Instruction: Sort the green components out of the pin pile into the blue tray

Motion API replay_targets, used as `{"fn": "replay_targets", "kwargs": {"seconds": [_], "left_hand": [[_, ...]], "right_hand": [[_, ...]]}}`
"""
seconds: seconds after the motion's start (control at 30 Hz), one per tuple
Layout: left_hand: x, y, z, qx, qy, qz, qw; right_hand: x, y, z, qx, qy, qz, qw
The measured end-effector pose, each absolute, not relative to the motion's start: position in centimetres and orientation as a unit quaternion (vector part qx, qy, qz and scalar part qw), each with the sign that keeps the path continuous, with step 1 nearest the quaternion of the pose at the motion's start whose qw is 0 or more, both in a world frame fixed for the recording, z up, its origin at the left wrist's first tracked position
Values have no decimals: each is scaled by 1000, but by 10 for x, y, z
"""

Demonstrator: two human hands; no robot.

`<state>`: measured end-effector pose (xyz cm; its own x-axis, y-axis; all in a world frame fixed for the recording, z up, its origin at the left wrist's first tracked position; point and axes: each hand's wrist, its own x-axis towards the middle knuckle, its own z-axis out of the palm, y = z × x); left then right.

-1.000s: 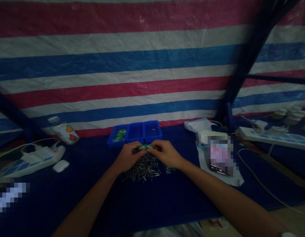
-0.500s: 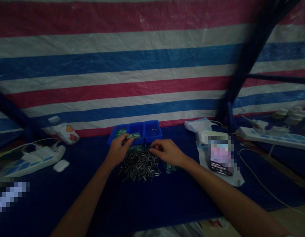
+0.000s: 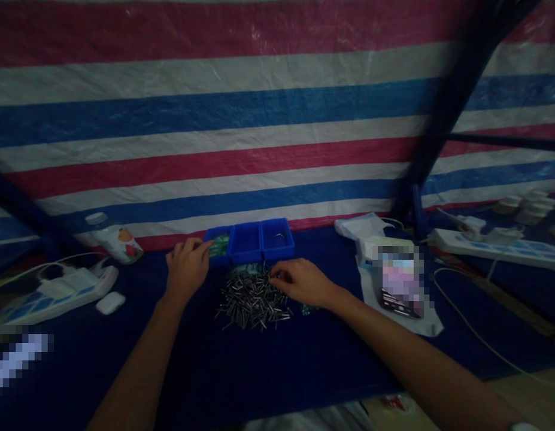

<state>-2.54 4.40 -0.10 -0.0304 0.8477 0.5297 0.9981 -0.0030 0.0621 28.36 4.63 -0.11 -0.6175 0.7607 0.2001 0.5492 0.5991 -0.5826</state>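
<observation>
My left hand (image 3: 188, 263) is at the left compartment of a blue three-part bin, fingers loosely apart, with no packet visible in it. Small green packets (image 3: 220, 244) lie in that compartment, beside my fingertips. My right hand (image 3: 304, 281) is over the right edge of a heap of thin metal screws or nails (image 3: 254, 302); its thumb and fingertips are pinched together, and what is between them is too small to make out. The middle compartment (image 3: 245, 241) shows its bare blue floor. A few metal pieces (image 3: 281, 235) lie in the right compartment.
Behind the heap lies a clear greenish bag (image 3: 248, 270). Another small packet (image 3: 308, 309) is partly under my right wrist. At left are a bottle (image 3: 120, 242), a power strip (image 3: 79, 290) and a white case (image 3: 110, 303). At right, a phone (image 3: 400, 305) lies on white wrapping, near another power strip (image 3: 497, 248).
My left hand has moved left from the middle compartment to the left one, and the green packet it held is out of its fingers. My right hand has shifted slightly down, staying by the heap.
</observation>
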Motion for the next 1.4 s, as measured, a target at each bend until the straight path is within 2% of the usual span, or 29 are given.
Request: {"fn": "replay_targets", "kwargs": {"seconds": [0.17, 0.33, 0.77, 0.97, 1.07, 1.2, 1.4], "left_hand": [[-18, 39, -2, -662, -728, -73, 161], [-11, 39, 3, -642, -752, -46, 143], [-7, 42, -4, -683, -715, -91, 119], [0, 41, -2, -703, -657, -204, 181], [10, 41, -2, -758, -578, -261, 149], [27, 37, -4, -819, -498, -274, 83], [39, 32, -5, -839, -482, -252, 7]], "right_hand": [[283, 45, -1, -373, -874, 226, 213], [284, 44, 0, -374, -879, 217, 203], [283, 42, 3, -380, -889, 200, 157], [303, 46, 17, -405, -888, 201, 84], [316, 50, 23, -405, -888, 217, 23], [321, 51, 25, -403, -884, 233, -39], [318, 51, 20, -395, -886, 239, -54]]}}
